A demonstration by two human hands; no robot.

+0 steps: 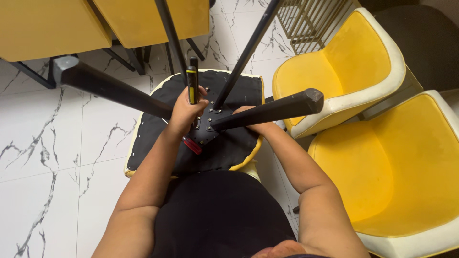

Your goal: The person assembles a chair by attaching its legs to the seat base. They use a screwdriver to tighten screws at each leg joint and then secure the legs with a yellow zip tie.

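My left hand (184, 112) is closed around a yellow-and-black screwdriver (192, 81); my right hand (253, 122), partly hidden, rests by the black leg bracket (208, 125) of the upturned yellow chair (191, 153). Legs already stand in the bracket; I judge screw-tightening remains.

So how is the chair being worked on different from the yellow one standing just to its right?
The upturned chair lies seat-down, its black fabric underside and black legs pointing up; the upright chair stands normally, showing its yellow seat and white rim. The upturned one has both hands on it, the left hand gripping a yellow-and-black screwdriver, the right hand by the metal plate; the upright one is untouched. Both have yellow upholstery.
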